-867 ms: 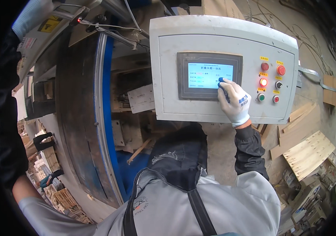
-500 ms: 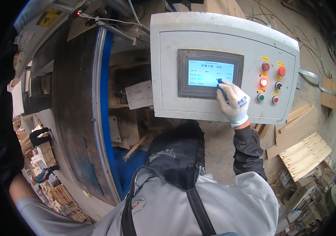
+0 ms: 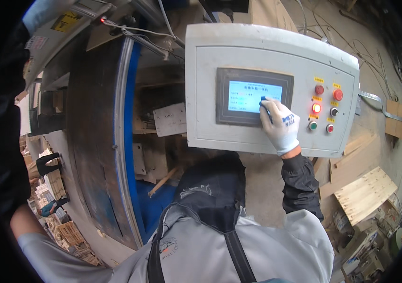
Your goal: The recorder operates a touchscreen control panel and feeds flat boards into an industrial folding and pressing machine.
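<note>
My right hand (image 3: 276,123), in a white glove with dark blue fingertips, rests its bent fingertips on the lit touchscreen (image 3: 241,94) of a pale grey control panel (image 3: 205,137). The fingers are curled close together with no object visible in them. Right of the screen are red, green and black controls, one red button (image 3: 317,108) glowing. My left hand (image 3: 38,16), gloved, is raised at the upper left rim by metal bars and wiring; its fingers are out of sight, so what it touches cannot be seen.
A machine with a dark bed (image 3: 88,151) and blue frame (image 3: 129,137) runs along my left. Two co-workers in dark clothing (image 3: 45,165) (image 3: 50,208) are by stacked timber at far left. Plywood sheets (image 3: 366,191), cardboard (image 3: 396,118), cables and metal strapping lie on the right.
My right fingertips stay on the screen with little motion. The whole view has shifted slightly, the panel now sitting a bit lower and further right in the picture.
</note>
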`<action>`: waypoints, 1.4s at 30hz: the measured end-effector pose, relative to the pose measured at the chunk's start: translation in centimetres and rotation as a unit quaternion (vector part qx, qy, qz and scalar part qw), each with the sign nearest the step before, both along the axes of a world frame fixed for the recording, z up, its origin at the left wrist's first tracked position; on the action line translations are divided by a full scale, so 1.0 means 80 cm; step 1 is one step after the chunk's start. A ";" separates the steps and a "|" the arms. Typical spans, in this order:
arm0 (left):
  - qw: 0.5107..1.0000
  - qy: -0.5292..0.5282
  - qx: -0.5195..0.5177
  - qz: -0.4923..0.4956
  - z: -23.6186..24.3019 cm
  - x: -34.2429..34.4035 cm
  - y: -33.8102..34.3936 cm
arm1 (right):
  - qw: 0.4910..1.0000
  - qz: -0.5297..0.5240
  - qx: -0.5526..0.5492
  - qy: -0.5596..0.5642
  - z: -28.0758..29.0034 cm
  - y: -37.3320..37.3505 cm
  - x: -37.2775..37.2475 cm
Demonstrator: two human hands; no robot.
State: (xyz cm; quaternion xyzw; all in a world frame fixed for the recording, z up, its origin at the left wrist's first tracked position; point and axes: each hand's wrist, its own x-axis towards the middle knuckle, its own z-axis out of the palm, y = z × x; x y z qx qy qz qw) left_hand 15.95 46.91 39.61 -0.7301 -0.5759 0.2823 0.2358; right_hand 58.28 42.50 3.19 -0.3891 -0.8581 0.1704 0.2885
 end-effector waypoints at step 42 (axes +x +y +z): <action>0.404 -0.804 0.234 0.368 -0.399 0.215 -0.578 | 0.918 0.197 -0.328 0.103 0.025 -0.329 -0.027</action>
